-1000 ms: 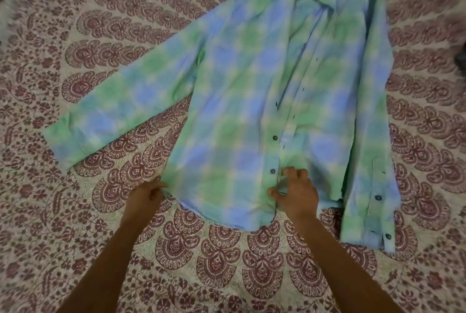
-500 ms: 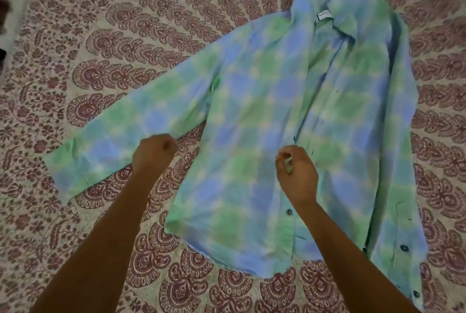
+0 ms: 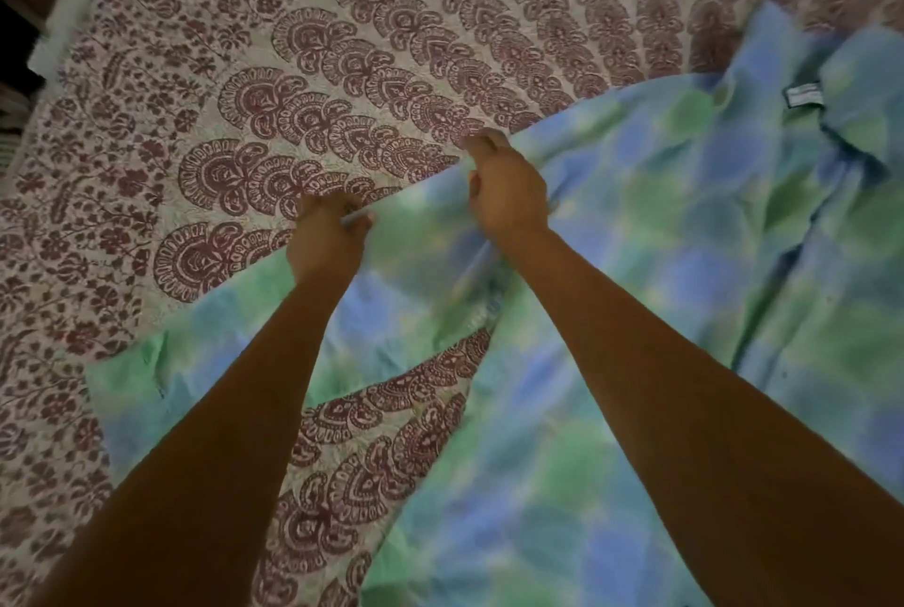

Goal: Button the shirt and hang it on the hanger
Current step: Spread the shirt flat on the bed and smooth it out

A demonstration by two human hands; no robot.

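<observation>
Maroon-printed bedspread point(image 3: 342, 43) lies under everything. The left hand point(image 3: 325, 234) has its grip pinched on the upper edge of the sleeve point(image 3: 391, 303). The right hand point(image 3: 506, 195) has its grip curled round the same edge, nearer the collar label point(image 3: 802, 95). The green-and-blue checked shirt point(image 3: 660, 239) lies spread out on the bedspread, below and to both sides of that label.

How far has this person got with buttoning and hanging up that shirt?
Little looks done: the shirt lies spread on the bedspread, its collar open and label showing. In hand: left hand and right hand grip the upper edge along its sleeve. Left: the buttoning and hanging; no hanger is in view.
</observation>
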